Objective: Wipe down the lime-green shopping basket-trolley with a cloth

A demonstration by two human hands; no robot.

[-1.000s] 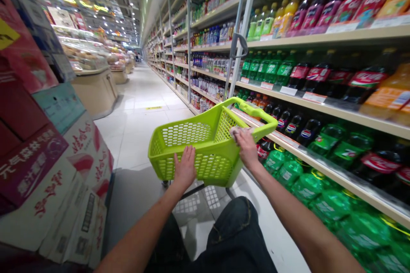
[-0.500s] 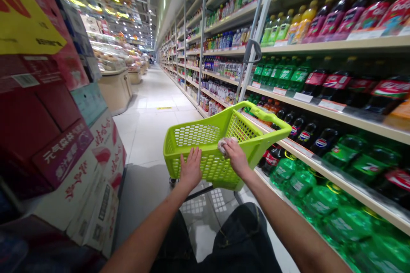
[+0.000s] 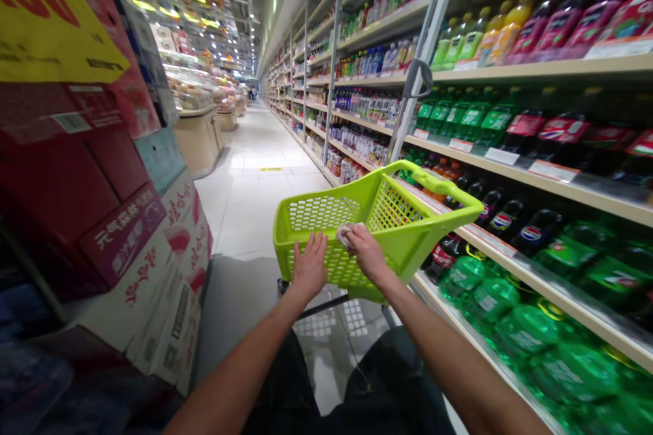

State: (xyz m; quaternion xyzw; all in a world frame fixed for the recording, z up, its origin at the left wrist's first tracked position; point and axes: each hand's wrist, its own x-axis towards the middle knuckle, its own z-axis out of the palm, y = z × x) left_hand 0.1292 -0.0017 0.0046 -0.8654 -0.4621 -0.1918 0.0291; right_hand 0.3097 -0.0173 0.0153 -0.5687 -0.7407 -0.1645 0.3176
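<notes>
A lime-green plastic shopping cart (image 3: 423,245) with perforated sides stands sideways in front of my knees. Its handle points to the right, by the drink shelves. My left hand (image 3: 310,266) lies with outstretched fingers against the near side, the fingertips at the top rim. To the right of it, my right hand (image 3: 368,253) is closed on a crumpled whitish cloth (image 3: 347,234) and presses it at the same rim. The fingers of the right hand partly cover the cloth. Inside the basket I see only green plastic.
On the right, long shelves (image 3: 561,180) carry many bottles, with large green bottles (image 3: 530,333) at floor level. Stacked drink cartons (image 3: 122,238) rise on the left under a yellow sign (image 3: 51,20). The tiled aisle (image 3: 249,143) runs ahead past wooden display counters (image 3: 198,143).
My right hand has slid the cloth left along the rim, closer to my left hand. The left hand stays on the cart's side. The whole view has shifted slightly.
</notes>
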